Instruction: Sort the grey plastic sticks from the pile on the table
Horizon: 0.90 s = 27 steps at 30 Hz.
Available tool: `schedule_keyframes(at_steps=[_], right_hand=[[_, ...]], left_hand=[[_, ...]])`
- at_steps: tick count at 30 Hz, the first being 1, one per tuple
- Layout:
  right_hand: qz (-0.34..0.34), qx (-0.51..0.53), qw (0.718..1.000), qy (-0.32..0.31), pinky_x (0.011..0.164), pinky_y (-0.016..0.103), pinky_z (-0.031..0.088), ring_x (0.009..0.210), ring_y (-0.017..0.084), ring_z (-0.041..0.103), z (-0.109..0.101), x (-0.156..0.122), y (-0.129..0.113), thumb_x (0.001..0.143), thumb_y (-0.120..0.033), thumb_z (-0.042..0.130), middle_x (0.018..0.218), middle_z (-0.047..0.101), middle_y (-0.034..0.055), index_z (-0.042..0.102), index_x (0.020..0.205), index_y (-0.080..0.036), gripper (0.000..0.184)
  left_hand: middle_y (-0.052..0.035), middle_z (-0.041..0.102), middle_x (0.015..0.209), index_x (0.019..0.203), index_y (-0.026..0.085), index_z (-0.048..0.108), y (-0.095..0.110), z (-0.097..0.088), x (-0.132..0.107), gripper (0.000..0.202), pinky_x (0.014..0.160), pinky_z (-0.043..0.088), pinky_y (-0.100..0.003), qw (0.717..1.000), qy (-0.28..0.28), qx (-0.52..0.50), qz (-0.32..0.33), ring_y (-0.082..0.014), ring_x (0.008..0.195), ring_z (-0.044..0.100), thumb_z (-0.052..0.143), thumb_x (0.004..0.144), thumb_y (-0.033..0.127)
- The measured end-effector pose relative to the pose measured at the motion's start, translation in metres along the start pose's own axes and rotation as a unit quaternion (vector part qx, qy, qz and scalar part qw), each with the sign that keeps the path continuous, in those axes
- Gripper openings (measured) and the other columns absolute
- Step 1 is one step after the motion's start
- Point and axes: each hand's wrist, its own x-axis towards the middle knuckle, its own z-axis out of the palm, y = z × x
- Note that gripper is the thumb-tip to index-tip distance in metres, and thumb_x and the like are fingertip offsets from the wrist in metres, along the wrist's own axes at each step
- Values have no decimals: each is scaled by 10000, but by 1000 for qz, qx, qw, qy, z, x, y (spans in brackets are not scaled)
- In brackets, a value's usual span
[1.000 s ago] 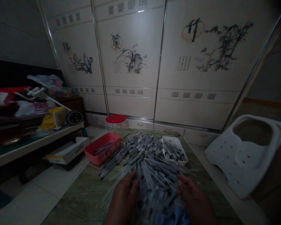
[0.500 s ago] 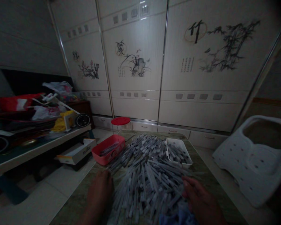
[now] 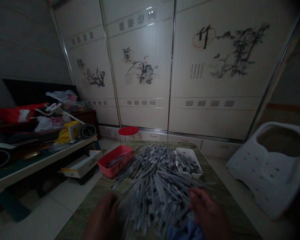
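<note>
The picture's bottom edge is cutting off the left hand (image 3: 102, 216) and the right hand (image 3: 207, 208), and blur is smearing the left one. That edge is also cropping a blue cloth (image 3: 185, 231), while dimness and blur are keeping the slim grey sticks (image 3: 155, 196) unidentifiable.

On the right-hand wardrobe door (image 3: 215, 86) in front of me, the brushed character 竹 (image 3: 204, 37), meaning bamboo, stands in a thin circle beside an ink bamboo painting (image 3: 240, 50). On the middle door (image 3: 140, 90), I read the character 蘭 (image 3: 127, 55), meaning orchid, in a matching circle beside an ink orchid painting (image 3: 143, 70). The small columns of calligraphy (image 3: 196, 70) under the 竹, the brushed character (image 3: 80, 63) on the leftmost door and the dark print (image 3: 92, 163) on the cardboard box (image 3: 81, 164) are too blurred to read.
</note>
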Motion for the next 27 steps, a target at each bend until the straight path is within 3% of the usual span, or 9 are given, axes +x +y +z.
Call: schedule_keyframes(at_steps=[3, 6, 11, 13, 15, 18, 20, 24, 27], right_hand=[[21, 27, 997, -69, 470, 269, 400, 486, 144, 514, 11, -7, -4, 938, -700, 540, 714, 663, -5, 693, 1025, -219, 512], [39, 15, 996, -85, 485, 273, 382, 483, 139, 479, 18, -11, -2, 948, -778, 459, 641, 605, -18, 650, 809, -231, 596], [70, 62, 992, -88, 464, 231, 309, 462, 114, 431, 9, -1, 10, 899, -752, 558, 517, 490, -59, 602, 709, -231, 557], [100, 101, 986, -90, 409, 220, 218, 391, 91, 370, 5, 2, 11, 884, -714, 573, 492, 501, -63, 601, 713, -231, 513], [119, 143, 978, -95, 384, 215, 172, 349, 79, 356, 5, 2, 10, 885, -672, 568, 491, 537, -55, 605, 720, -227, 475], [126, 178, 968, -124, 378, 198, 185, 342, 70, 379, 10, -3, 4, 875, -633, 588, 491, 561, -47, 608, 727, -215, 444], [117, 158, 970, -142, 373, 193, 174, 350, 62, 369, 13, -8, 0, 863, -663, 594, 503, 561, -41, 611, 722, -207, 478], [118, 106, 977, -143, 376, 213, 120, 373, 69, 297, 16, -13, -8, 897, -738, 552, 498, 503, -52, 614, 735, -218, 547], [99, 105, 975, -167, 419, 220, 232, 439, 102, 368, 22, -17, -7, 899, -736, 581, 521, 488, -49, 615, 728, -232, 533]], left_hand=[[-76, 742, 912, 925, 253, 689, 22, 21, -14, 224, 796, 489, -358, 991, -67, -72, 87, -275, 875, 682, 545, 981, 416], [-84, 729, 921, 917, 247, 700, 45, 41, -21, 222, 779, 497, -338, 975, -123, -90, 164, -249, 843, 673, 538, 997, 377], [-81, 715, 894, 891, 242, 722, 71, 54, -17, 182, 767, 492, -328, 952, -119, -161, 233, -235, 822, 653, 604, 976, 351], [-66, 708, 870, 884, 234, 734, 78, 58, -14, 190, 750, 492, -315, 946, -122, -239, 180, -224, 808, 641, 679, 943, 406], [-19, 669, 770, 860, 227, 717, 84, 66, -12, 259, 661, 472, -275, 917, -124, -373, 67, -181, 703, 599, 788, 861, 476], [42, 621, 649, 894, 225, 689, 86, 84, -11, 430, 562, 427, -212, 798, -126, -581, -98, -123, 577, 551, 927, 700, 526], [37, 657, 662, 923, 217, 693, 84, 92, -11, 473, 572, 448, -199, 740, -120, -645, -146, -113, 577, 586, 969, 657, 495], [10, 701, 706, 881, 183, 710, 80, 93, -10, 398, 592, 494, -208, 731, -97, -655, -164, -118, 594, 632, 979, 671, 386], [-10, 751, 788, 962, 185, 737, 80, 90, -11, 408, 626, 529, -211, 725, -87, -663, -168, -118, 628, 660, 975, 681, 361]])
